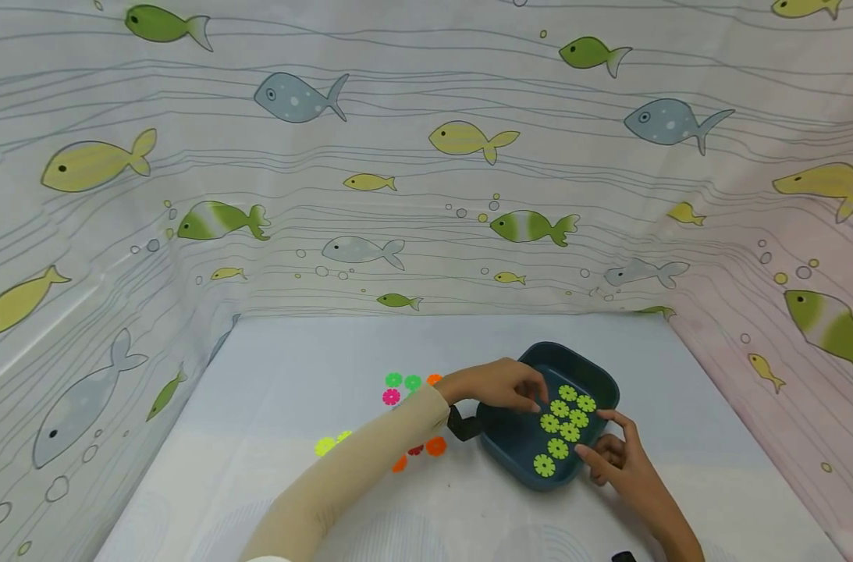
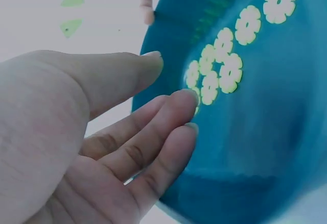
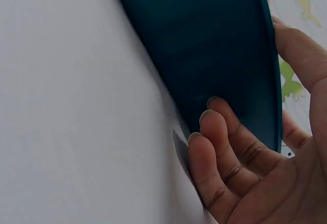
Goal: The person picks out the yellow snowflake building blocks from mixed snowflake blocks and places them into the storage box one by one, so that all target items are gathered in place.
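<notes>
A dark blue tray (image 1: 506, 441) stands right of centre on the table. Inside it, several yellow-green notched, flower-shaped discs (image 1: 549, 423) lie flat, mostly along its right half. My left hand (image 1: 506, 384) reaches over the tray's left rim, fingers bent loosely. In the left wrist view its thumb and fingertips are apart, with nothing seen between them, close to the discs (image 2: 231, 73). My right hand (image 1: 623, 460) holds the tray's right side. The right wrist view shows the thumb at the rim and curled fingers (image 3: 202, 157) against the outer wall (image 3: 204, 55).
Left of the tray lie loose discs: green (image 1: 394, 380), pink (image 1: 391, 396), orange (image 1: 436, 446), dark red (image 1: 415, 449) and yellow (image 1: 325, 446). My left sleeve (image 1: 356, 468) hides part of them. Fish-printed sheets (image 1: 426, 211) border the white table at the back and sides.
</notes>
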Motion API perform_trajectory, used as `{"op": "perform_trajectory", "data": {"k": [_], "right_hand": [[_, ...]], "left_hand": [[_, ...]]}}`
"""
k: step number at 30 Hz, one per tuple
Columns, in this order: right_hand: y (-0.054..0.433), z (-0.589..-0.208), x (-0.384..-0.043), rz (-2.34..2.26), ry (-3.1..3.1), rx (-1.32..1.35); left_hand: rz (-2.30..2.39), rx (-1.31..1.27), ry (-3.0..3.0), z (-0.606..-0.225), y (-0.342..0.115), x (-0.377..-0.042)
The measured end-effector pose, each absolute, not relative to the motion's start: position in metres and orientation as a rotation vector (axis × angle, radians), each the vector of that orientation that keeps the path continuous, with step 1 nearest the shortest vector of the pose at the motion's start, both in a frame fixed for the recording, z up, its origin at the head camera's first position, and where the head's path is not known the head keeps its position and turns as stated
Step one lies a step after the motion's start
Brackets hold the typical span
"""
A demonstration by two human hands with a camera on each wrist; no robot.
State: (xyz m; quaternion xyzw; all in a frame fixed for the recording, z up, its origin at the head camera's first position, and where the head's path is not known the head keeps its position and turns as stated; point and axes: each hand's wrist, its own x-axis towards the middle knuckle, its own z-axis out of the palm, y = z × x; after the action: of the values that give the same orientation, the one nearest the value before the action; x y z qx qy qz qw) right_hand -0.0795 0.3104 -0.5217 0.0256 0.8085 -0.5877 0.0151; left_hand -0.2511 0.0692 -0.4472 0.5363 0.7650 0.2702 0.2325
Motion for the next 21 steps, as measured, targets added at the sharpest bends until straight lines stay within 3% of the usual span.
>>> {"op": "perform_trajectory", "data": {"k": [21], "right_hand": [[0.308,-0.517,-0.077,-1.833,2.496,0.080]], "left_hand": [[0.977,1.433,2.185,-0.447,0.008,-0.240]]}}
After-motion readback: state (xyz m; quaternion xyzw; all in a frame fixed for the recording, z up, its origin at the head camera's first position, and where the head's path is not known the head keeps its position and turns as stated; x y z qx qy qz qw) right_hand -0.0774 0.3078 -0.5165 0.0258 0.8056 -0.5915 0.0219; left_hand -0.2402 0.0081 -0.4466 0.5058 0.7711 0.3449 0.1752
